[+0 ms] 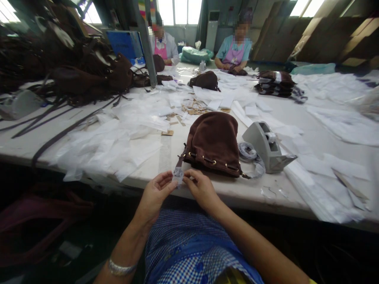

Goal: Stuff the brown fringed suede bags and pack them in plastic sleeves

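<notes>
A dark brown drawstring bag [211, 138] with brass eyelets lies on the table in front of me. From its left side a short brown strap [180, 161] runs down to my hands, its end covered by a small translucent plastic wrapping [178, 176]. My left hand [156, 193] pinches this wrapping from the left, thumb against fingers. On the other side my right hand [201, 189] is closed, fingertips at the wrapping's right edge. To the right of the bag lies a coiled strap in clear plastic [250, 152], touching or close beside a grey tape dispenser [265, 148].
Loose white plastic and paper sheets [103, 146] cover the table left. Brown bags with straps are piled [89, 75] at the far left, beside a metal post [147, 43]. Cardboard scraps [194, 106] lie mid-table. Two people in aprons [233, 55] work across the table.
</notes>
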### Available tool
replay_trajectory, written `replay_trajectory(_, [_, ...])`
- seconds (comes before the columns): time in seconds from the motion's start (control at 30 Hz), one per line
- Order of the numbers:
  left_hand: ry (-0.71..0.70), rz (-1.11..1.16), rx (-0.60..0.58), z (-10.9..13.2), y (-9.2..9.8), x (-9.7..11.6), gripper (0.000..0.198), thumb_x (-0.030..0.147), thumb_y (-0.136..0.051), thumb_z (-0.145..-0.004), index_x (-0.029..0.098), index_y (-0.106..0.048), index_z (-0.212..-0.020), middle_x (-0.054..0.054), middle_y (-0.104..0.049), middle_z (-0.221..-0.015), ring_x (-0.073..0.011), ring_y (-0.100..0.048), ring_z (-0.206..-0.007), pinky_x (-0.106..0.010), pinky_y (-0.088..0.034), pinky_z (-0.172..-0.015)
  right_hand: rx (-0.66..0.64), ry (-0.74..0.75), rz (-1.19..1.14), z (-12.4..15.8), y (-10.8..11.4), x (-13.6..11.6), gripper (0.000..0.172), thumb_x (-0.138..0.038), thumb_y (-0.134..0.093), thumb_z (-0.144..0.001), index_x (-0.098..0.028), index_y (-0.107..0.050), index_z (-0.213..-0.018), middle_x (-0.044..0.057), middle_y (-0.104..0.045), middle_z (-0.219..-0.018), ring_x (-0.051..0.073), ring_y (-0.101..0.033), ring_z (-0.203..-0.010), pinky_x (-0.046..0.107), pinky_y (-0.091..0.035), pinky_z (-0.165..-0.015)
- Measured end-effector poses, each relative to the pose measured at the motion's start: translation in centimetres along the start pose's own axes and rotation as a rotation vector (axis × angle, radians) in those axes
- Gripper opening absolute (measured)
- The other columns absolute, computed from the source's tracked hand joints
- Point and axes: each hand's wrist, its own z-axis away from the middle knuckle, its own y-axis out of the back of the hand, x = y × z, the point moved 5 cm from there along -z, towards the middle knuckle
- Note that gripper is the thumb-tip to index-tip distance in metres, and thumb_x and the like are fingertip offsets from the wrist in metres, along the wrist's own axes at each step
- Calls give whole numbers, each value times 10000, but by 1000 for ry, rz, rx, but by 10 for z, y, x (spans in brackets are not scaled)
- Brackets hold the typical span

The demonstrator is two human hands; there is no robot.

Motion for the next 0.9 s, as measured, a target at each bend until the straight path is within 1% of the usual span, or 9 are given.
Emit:
replay_trajectory(0.1, [-5,-21,27,2,-1,-1,475,272,-832,-706,148,-653,-1128,-81,-732,-1087,-192,-673,-1013,-294,-504,-929,45,-4,-83,2,-3,2,111,-160,-613,-858,-206,-712,-840,35,-662,-930,172,-614,-898,267,-469,-808])
replay_trajectory(0.23, [21,-41,28,3,-5,-1,481,296,-820,-723,151,-643,-1147,-88,-722,-1127,-213,-659,-1071,-319,-480,-979,40,-100,-175,4,-5,2,139,-174,-615,-865,-208,-749,-866,18,-699,-832,169,-640,-814,265,-473,-753])
replay_trajectory(0.4, [20,-56,10,5,-10,4,492,316,-803,-739,137,-635,-1165,-108,-706,-1157,-246,-639,-1114,-364,-448,-1023,95,-125,-254,7,-3,-3,146,-195,-648,-838,-216,-784,-886,30,-748,-884,195,-686,-860,288,-508,-808])
replay_trajectory(0.47, [5,-66,6,7,-11,6,475,313,-797,-748,142,-636,-1160,-107,-697,-1175,-246,-624,-1141,-357,-435,-1035,102,-107,-260,8,-3,-4,157,-205,-643,-840,-228,-788,-897,30,-756,-907,205,-693,-891,302,-516,-836])
replay_trajectory(0.53, [-10,-75,4,8,-12,6,454,308,-790,-757,151,-635,-1154,-102,-694,-1182,-240,-621,-1147,-345,-436,-1031,95,-110,-268,9,-4,-4,156,-226,-644,-838,-236,-789,-894,33,-756,-902,213,-696,-868,321,-533,-826])
replay_trajectory(0.67, [-23,-81,8,11,-14,7,431,311,-787,-762,176,-635,-1142,-91,-698,-1171,-234,-632,-1126,-329,-460,-993,58,-215,-385,10,-10,4,156,-296,-639,-826,-213,-765,-866,54,-725,-893,185,-663,-657,315,-574,-611])
replay_trajectory(0.73, [-33,-87,11,12,-15,9,424,317,-787,-763,189,-641,-1139,-84,-700,-1168,-226,-634,-1118,-315,-467,-977,54,-243,-437,10,-12,7,159,-317,-630,-815,-202,-727,-867,66,-694,-934,180,-651,-663,282,-564,-507])
replay_trajectory(0.8, [-43,-99,6,13,-15,10,406,318,-782,-770,200,-650,-1136,-77,-699,-1176,-213,-639,-1103,-297,-469,-965,72,-243,-429,9,-12,10,168,-313,-635,-791,-211,-662,-923,55,-658,-938,175,-637,-679,249,-539,-429])
replay_trajectory(0.9, [-19,-112,-23,14,-15,8,392,329,-770,-788,211,-655,-1143,-66,-711,-1143,-197,-662,-1025,-282,-485,-914,85,-218,-346,7,-11,12,172,-267,-628,-767,-230,-567,-923,2,-612,-807,151,-587,-616,213,-479,-382])
